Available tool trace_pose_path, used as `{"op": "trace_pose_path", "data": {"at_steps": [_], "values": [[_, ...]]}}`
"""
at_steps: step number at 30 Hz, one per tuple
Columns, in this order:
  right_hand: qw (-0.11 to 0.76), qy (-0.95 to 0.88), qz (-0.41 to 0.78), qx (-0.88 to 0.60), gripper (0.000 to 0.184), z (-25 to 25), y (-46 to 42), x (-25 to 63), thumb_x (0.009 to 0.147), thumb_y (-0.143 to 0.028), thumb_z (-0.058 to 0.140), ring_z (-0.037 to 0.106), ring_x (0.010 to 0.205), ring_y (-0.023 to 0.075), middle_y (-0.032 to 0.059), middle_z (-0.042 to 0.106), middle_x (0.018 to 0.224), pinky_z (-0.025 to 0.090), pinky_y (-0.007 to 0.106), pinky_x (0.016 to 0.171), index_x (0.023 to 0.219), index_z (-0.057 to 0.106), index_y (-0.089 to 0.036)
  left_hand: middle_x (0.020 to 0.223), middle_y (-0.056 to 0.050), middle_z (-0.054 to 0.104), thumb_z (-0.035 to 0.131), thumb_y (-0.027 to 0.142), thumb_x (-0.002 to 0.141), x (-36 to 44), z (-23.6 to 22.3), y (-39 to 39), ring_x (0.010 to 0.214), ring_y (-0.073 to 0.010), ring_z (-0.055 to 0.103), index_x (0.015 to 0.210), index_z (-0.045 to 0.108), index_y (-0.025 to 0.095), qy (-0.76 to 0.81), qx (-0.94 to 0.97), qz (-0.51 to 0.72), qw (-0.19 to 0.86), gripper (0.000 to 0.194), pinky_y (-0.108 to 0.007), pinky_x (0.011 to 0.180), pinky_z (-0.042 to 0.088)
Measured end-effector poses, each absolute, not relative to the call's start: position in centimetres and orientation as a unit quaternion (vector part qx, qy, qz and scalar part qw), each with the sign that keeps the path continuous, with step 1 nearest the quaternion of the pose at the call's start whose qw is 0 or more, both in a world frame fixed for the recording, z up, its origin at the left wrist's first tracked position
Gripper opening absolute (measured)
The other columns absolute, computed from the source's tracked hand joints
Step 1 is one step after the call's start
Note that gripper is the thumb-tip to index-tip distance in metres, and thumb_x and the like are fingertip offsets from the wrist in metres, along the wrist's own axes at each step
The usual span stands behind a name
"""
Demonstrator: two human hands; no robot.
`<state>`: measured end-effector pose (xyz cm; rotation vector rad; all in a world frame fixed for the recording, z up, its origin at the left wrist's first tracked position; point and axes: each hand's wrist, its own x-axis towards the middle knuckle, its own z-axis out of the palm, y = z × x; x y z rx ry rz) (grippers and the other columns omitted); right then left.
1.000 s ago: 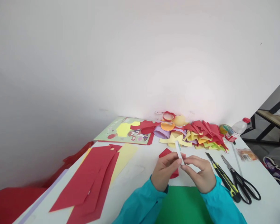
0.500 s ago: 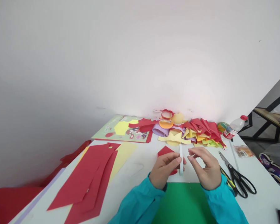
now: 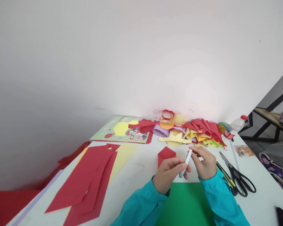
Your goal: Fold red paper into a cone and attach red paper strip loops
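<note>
My left hand grips a narrow white roll of tape, which I see edge-on and tilted to the right. At its upper end, the thumb and fingertips of my right hand are pinched against the tape. Whether a loose end is between those fingertips is too small to tell. Just behind my left hand lies a folded red paper piece with a pointed top, partly hidden by that hand. Below both hands is a green mat.
Red paper sheets lie at left. Behind are a picture book, paper crowns and a heap of folded red and yellow paper. At right are black scissors, a yellow-black cutter, a bottle and a wrapped snack.
The tape roll has tipped from upright to a rightward slant. My right hand has moved left and closed its fingertips onto the roll's upper end. The view has shifted slightly.
</note>
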<state>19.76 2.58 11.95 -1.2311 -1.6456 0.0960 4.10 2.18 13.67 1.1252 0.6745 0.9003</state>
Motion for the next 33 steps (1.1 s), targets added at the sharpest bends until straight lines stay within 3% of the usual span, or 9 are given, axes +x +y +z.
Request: {"op": "trace_pose_path", "data": {"at_steps": [9, 17, 21, 26, 33], "values": [[0.519, -0.614, 0.174, -0.569, 0.022, 10.9, 3.3, 20.4, 0.076, -0.031, 0.056, 0.064, 0.061, 0.0168, 0.0030, 0.068, 0.069, 0.052, 0.026, 0.057, 0.091, 0.065, -0.018, 0.059, -0.003, 0.060, 0.058, 0.036, 0.068, 3.8, 15.1, 1.8, 0.059, -0.0143, 0.052, 0.068, 0.069, 0.015, 0.311, 0.558, 0.393, 0.661, 0.024, -0.027, 0.064, 0.039], [0.526, -0.552, 0.325, -0.559, 0.027, 10.9, 3.6, 19.9, 0.072, -0.040, 0.057, 0.057, 0.044, 0.0141, -0.0011, 0.061, 0.052, 0.047, 0.024, 0.043, 0.084, 0.064, -0.017, 0.068, -0.005, 0.059, 0.056, 0.033, 0.071, 3.8, 15.0, 1.3, 0.066, -0.0165, 0.052, 0.076, 0.069, 0.014, 0.305, 0.592, 0.391, 0.635, 0.023, -0.029, 0.066, 0.039], [0.544, -0.515, 0.393, -0.534, 0.032, 10.7, 3.7, 19.5, 0.065, -0.043, 0.063, 0.051, 0.035, 0.0117, -0.0004, 0.061, 0.052, 0.040, 0.023, 0.034, 0.081, 0.064, -0.016, 0.075, -0.006, 0.059, 0.055, 0.030, 0.073, 3.7, 15.1, 1.2, 0.071, -0.0174, 0.052, 0.077, 0.068, 0.014, 0.293, 0.612, 0.411, 0.609, 0.021, -0.029, 0.068, 0.039], [0.504, -0.484, 0.491, -0.520, 0.043, 10.7, 3.9, 19.3, 0.060, -0.045, 0.067, 0.046, 0.027, 0.0111, -0.0038, 0.052, 0.036, 0.030, 0.019, 0.030, 0.087, 0.061, -0.012, 0.081, -0.008, 0.062, 0.054, 0.027, 0.075, 3.4, 15.4, 1.1, 0.081, -0.0198, 0.054, 0.078, 0.066, 0.013, 0.257, 0.618, 0.433, 0.604, 0.018, -0.030, 0.074, 0.040], [0.489, -0.516, 0.481, -0.513, 0.047, 10.6, 3.6, 18.7, 0.067, -0.046, 0.063, 0.050, 0.033, 0.0124, -0.0077, 0.049, 0.041, 0.034, 0.020, 0.032, 0.099, 0.053, -0.013, 0.073, -0.006, 0.059, 0.056, 0.033, 0.075, 3.3, 15.7, 1.0, 0.074, -0.0170, 0.052, 0.073, 0.062, 0.013, 0.265, 0.598, 0.429, 0.623, 0.021, -0.028, 0.071, 0.041]]}}
